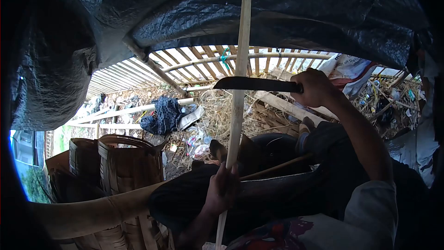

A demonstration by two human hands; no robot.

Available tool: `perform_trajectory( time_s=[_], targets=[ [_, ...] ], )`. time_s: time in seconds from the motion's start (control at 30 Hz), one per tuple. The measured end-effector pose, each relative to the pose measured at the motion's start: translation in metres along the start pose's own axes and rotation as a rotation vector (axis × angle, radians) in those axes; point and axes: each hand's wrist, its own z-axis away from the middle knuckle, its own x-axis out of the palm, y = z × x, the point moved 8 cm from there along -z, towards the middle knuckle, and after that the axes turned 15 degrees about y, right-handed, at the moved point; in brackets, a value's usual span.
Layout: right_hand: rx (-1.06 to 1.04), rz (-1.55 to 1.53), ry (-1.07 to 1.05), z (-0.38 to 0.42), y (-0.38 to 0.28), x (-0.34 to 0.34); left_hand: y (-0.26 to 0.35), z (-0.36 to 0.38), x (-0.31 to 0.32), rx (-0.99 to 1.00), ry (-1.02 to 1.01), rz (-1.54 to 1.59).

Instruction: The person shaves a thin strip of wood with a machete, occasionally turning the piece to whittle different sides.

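In right hand (315,85), dark machete (252,84).

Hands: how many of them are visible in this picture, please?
2. The right hand is at upper right, gripping the knife; the left hand is lower, near the centre, around the long pale strip.

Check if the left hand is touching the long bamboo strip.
Touching. The head view shows the left hand wrapped around the lower part of the bamboo strip.
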Motion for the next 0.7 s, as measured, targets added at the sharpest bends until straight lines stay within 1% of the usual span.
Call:
perform_trajectory(
  time_s=[0.03, 0.1, 0.2, 0.27, 0.3, 0.37, 0.43, 0.5, 0.53, 0.6, 0.63, 0.7],
  targets=[
    [0.018, 0.039, 0.024, -0.002, 0.007, -0.004, -0.001, 0.0, 0.0, 0.0, -0.002, 0.0],
    [0.033, 0.083, 0.049, -0.003, 0.01, -0.009, 0.0, -0.002, -0.003, 0.085, 0.042, -0.16],
    [0.066, 0.101, -0.021, 0.002, 0.014, -0.001, 0.001, -0.001, -0.004, 0.092, 0.02, -0.168],
    [0.096, 0.101, 0.185, -0.004, 0.034, -0.013, 0.006, 0.003, -0.002, 0.077, 0.02, -0.192],
    [0.296, 0.079, 0.126, -0.008, 0.055, -0.021, 0.006, 0.003, -0.002, 0.065, 0.02, -0.22],
    [0.339, 0.146, 0.127, -0.009, 0.088, -0.029, 0.004, 0.005, -0.002, 0.071, 0.015, -0.193],
    [0.339, 0.174, 0.096, -0.006, 0.109, -0.018, 0.004, 0.005, 0.0, 0.074, 0.015, -0.163],
    [0.354, 0.198, 0.068, -0.003, 0.109, -0.014, -0.005, 0.003, 0.003, -0.052, -0.02, -0.143],
    [0.377, 0.11, 0.124, -0.003, 0.107, -0.016, -0.005, 0.001, 0.003, -0.048, -0.026, -0.144],
    [0.373, -0.048, 0.243, -0.006, 0.109, -0.02, -0.007, 0.002, 0.003, -0.045, -0.039, -0.018],
    [0.371, -0.047, 0.241, -0.007, 0.109, -0.021, -0.008, 0.002, 0.003, -0.046, -0.037, -0.017],
    [0.301, -0.222, 0.258, -0.008, 0.103, -0.024, -0.008, 0.002, 0.004, -0.032, -0.049, -0.006]
  ],
)
